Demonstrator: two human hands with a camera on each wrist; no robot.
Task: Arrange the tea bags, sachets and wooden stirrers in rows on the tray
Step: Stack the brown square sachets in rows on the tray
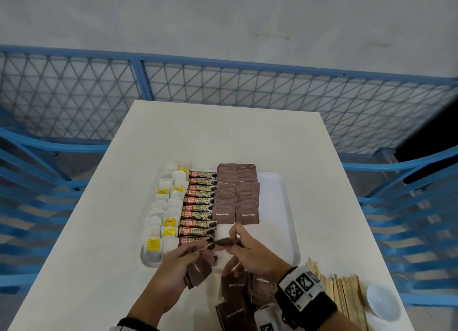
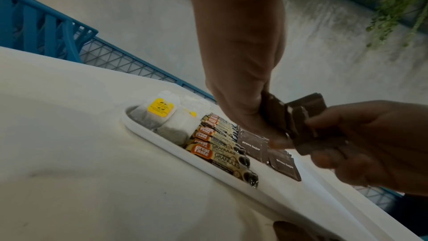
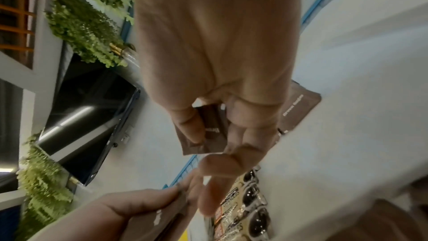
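Note:
A white tray lies on the table. It holds tea bags in two columns at the left, coffee sachets stacked down the middle, and brown sugar sachets in two columns. My left hand grips a small stack of brown sugar sachets over the tray's near edge. My right hand pinches one brown sachet between thumb and fingers, just above that stack. The right wrist view shows this pinched sachet. In the left wrist view the stack sits in my left hand.
Loose brown sugar sachets lie on the table in front of the tray. A pile of wooden stirrers and a small white bowl are at the near right. The tray's right strip is bare. Blue railings surround the table.

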